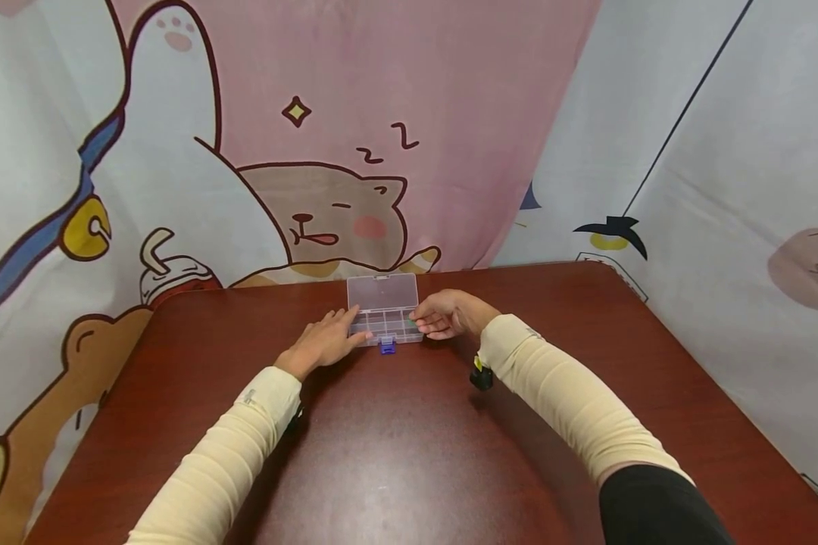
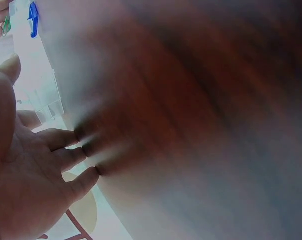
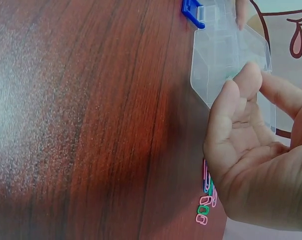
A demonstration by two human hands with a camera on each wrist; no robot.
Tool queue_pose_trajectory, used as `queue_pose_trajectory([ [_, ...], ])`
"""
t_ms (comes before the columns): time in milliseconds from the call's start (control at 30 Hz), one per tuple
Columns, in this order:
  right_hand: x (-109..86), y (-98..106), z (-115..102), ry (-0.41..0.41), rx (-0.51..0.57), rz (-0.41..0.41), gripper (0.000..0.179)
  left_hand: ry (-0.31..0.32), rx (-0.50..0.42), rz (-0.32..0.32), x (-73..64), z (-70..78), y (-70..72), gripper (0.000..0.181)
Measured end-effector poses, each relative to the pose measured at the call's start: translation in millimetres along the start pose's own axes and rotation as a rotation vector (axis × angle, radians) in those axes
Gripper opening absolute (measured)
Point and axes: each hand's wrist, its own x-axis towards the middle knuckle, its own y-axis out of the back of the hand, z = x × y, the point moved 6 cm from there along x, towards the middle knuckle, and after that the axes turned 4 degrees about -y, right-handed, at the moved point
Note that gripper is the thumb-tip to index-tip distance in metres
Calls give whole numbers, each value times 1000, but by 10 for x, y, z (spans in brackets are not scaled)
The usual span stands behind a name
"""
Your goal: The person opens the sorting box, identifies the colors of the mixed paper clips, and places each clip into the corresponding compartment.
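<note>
A clear plastic compartment box [image 1: 395, 327] stands on the table with its lid [image 1: 382, 292] raised at the back and a blue latch [image 1: 388, 347] at the front. My left hand [image 1: 323, 340], fingers spread and fairly straight, touches the box's left end with thumb and forefinger. At the right end, my right hand [image 1: 452, 312] pinches a green paper clip [image 2: 6, 25] between thumb and fingertips, over the compartments. Beyond that hand, pink, green and blue paper clips [image 3: 204, 210] lie on the table; in the head view the hand hides them.
The reddish-brown wooden table [image 1: 382, 454] reaches back to a cartoon-printed curtain [image 1: 477, 136] close behind the box. More curtain hangs along both sides. A small black device [image 1: 480, 376] is on the right wrist.
</note>
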Motion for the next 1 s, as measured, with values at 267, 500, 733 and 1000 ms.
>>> queue_pose_trajectory([
  [267, 6, 33, 1, 2, 12, -17, 31, 8, 12, -12, -1, 9, 5, 77],
  [500, -33, 117, -25, 28, 34, 0, 36, 4, 7, -6, 4, 9, 4, 77],
  [733, -66, 181, -68, 41, 25, 3, 35, -3, 6, -10, 10, 12, 9, 77],
  [1000, -167, 398, -240, 76, 49, 31, 40, -9, 7, -9, -10, 14, 10, 77],
])
